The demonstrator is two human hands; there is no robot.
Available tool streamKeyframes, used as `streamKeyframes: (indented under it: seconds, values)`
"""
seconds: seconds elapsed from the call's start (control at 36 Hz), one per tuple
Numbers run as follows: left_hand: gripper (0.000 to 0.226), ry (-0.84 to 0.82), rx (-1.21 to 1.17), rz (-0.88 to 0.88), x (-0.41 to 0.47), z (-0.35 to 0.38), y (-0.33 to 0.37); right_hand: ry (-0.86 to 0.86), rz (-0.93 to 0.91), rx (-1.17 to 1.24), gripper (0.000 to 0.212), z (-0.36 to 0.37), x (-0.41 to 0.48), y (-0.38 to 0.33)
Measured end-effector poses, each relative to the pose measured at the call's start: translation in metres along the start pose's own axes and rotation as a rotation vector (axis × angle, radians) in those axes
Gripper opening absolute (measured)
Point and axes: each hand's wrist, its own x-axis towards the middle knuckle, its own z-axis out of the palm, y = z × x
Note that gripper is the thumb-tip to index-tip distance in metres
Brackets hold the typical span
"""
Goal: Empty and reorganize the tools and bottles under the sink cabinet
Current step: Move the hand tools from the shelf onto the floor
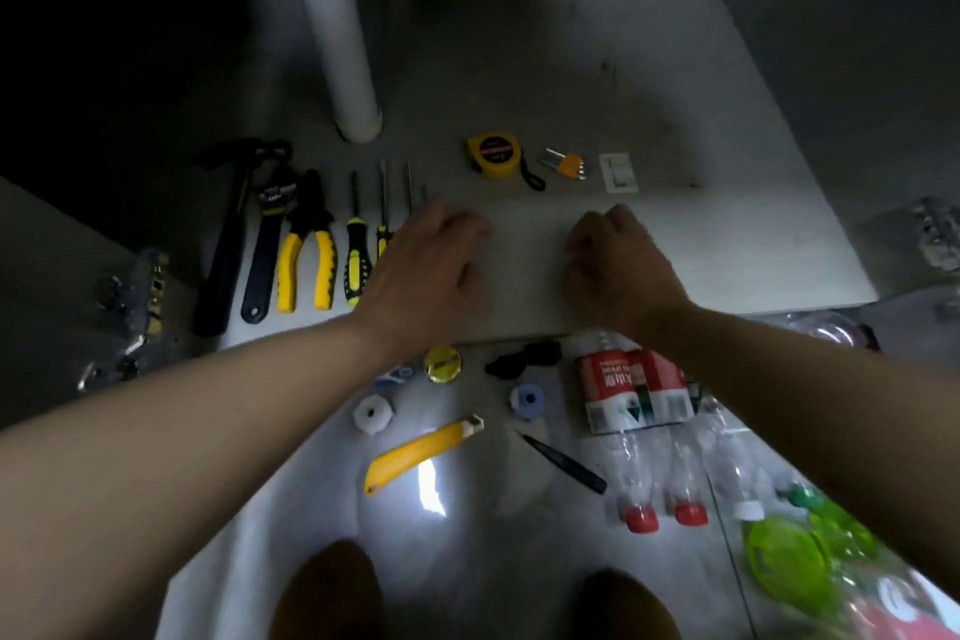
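Tools sat in a neat row on the cabinet floor point(571, 83), just in front of the white pipe point(337, 42). The hammer point(223, 244), wrench point(265, 244), yellow pliers point(306, 250) and screwdrivers point(356, 250) lay side by side, mostly left of the pipe. The tape measure point(496, 153), hex keys point(566, 165) and a small white plate point(618, 172) lay to its right. The left hand point(431, 265) was palm down in front of the pipe, fingers loose and spread, hiding the last screwdriver handles; I couldn't tell if it touched them. Right of the pipe, the right hand point(618, 260) was curled into a loose fist, nothing showing in it. Well out from the pipe, towards me, lay red-capped bottles point(639, 405) and a yellow utility knife point(421, 450).
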Motion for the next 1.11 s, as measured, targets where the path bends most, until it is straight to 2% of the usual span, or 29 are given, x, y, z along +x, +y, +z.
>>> streamKeyframes:
  seconds: [0.06, 0.17, 0.22, 0.39, 0.5, 0.58, 0.69, 0.83, 0.92, 0.97, 1.11]
  values:
    - [0.041, -0.023, 0.048, 0.026, 0.025, -0.002, -0.001, -0.032, 0.065, -0.03, 0.041, -0.003, 0.019, 0.003]
    - [0.076, -0.206, 0.197, 0.031, 0.069, 0.008, -0.007, -0.136, 0.153, 0.003, 0.083, -0.012, 0.051, 0.008]
    - [0.083, -0.282, 0.256, -0.025, 0.089, 0.015, -0.01, -0.176, 0.115, -0.065, 0.089, -0.015, 0.064, 0.012]
    - [0.079, -0.372, 0.302, -0.098, 0.13, 0.027, -0.019, -0.245, 0.039, -0.244, 0.084, -0.012, 0.092, 0.015]
    - [0.07, -0.273, 0.298, -0.057, 0.13, 0.024, -0.017, -0.283, 0.026, -0.23, 0.075, -0.009, 0.095, 0.01]
    - [0.054, -0.219, 0.223, -0.07, 0.118, 0.021, -0.016, -0.176, 0.011, -0.246, 0.062, -0.008, 0.084, 0.006]
    - [0.048, -0.172, 0.146, -0.118, 0.094, 0.022, -0.013, -0.036, -0.069, -0.365, 0.049, -0.004, 0.06, 0.006]
    - [0.043, -0.179, 0.099, -0.097, 0.053, 0.015, -0.003, -0.009, -0.007, -0.305, 0.043, -0.002, 0.026, 0.003]
    - [0.044, -0.186, 0.008, -0.119, 0.021, 0.002, 0.008, -0.079, 0.137, -0.233, 0.048, -0.01, 0.004, -0.004]
    - [0.046, -0.184, -0.055, -0.153, 0.0, -0.007, 0.02, -0.183, 0.17, -0.254, 0.043, -0.022, -0.009, -0.008]
    - [0.045, -0.264, -0.147, -0.171, -0.05, -0.035, 0.044, -0.439, 0.05, -0.305, 0.024, -0.06, -0.05, -0.028]
